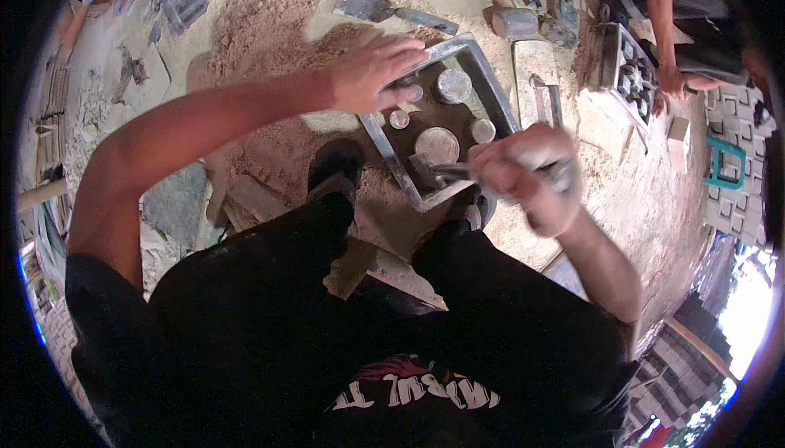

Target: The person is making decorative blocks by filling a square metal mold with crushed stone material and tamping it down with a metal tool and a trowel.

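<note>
A rectangular metal frame point(384, 141) lies tilted on sandy ground between my feet, with dark sand inside. Several round pale discs are set in that sand, among them a large near disc point(437, 145) and a far disc point(453, 86). My left hand point(368, 72) rests over the frame's far left rim, its fingers stretched out. Slightly blurred, my right hand point(531, 172) is closed around a small trowel point(429, 172). The trowel's flat blade lies inside the frame's near corner, beside the large near disc. The handle is hidden in my fist.
Loose brown sand point(253, 27) is heaped at the far left. A larger trowel point(392, 13) lies beyond the frame. Wooden mallets point(515, 23) lie far right. Another person's hand point(672, 82) is at a second filled frame point(609, 56). A teal stool point(725, 163) stands at right.
</note>
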### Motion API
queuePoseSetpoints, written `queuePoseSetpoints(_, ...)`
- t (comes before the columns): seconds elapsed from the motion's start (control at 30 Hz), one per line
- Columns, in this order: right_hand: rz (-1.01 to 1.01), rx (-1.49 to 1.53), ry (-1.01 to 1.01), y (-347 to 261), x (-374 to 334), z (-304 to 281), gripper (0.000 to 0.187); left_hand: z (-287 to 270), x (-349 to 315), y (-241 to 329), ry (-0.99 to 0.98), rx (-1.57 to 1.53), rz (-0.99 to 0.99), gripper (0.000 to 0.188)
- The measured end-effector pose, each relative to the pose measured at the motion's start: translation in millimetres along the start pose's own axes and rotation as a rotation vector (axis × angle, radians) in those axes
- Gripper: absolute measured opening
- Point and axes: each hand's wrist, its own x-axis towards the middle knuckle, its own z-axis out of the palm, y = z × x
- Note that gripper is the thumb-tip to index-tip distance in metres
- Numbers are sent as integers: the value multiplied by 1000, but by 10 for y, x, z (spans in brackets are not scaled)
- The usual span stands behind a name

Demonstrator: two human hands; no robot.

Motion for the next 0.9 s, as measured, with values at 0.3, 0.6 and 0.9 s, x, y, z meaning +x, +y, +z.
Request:
queuePoseSetpoints(0.3, -115, 286, 103, -1086, 289, -203, 37, -904, 699, 986, -263, -762, 48, 69)
queuePoseSetpoints(0.6, -162, 195, 701, -1183, 443, -664, 37, -967, 902, 1460, 36, -447, -90, 60)
queuePoseSetpoints(0.9, -159, -1397, -43, -734, -22, -561, 41, -1382, 705, 1381, -158, 159, 74, 40)
